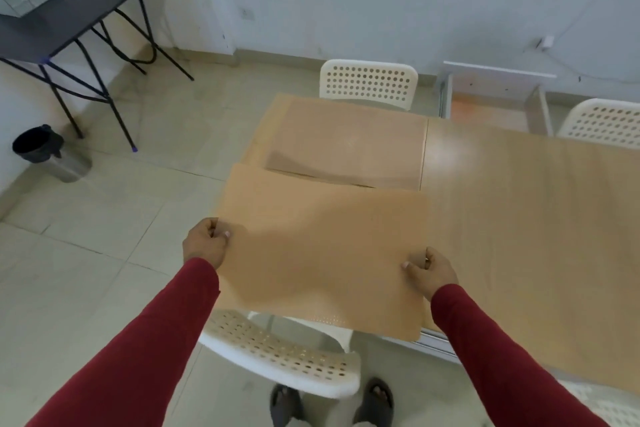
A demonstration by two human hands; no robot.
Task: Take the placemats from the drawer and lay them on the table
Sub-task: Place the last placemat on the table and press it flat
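1. I hold a tan placemat (322, 246) by its two near corners: my left hand (207, 243) pinches the left corner, thumb on top and fingers curled under, and my right hand (431, 270) pinches the right corner the same way.
2. The mat hangs over the near left corner of the wooden table (519, 218), its near edge out past the table edge above a white perforated chair (284, 354).
3. Another placemat (349, 146) already lies flat at the far left corner, in front of a second white chair (369, 81).
4. To lay mine well, I judge I should carry it forward until it clears the table edge, square it to that edge, keep it apart from the far mat, lower the far edge first, then let go with both hands together.
5. The open drawer (495, 97) stands beyond the table's far edge.
6. I can read no brand, label or writing anywhere.
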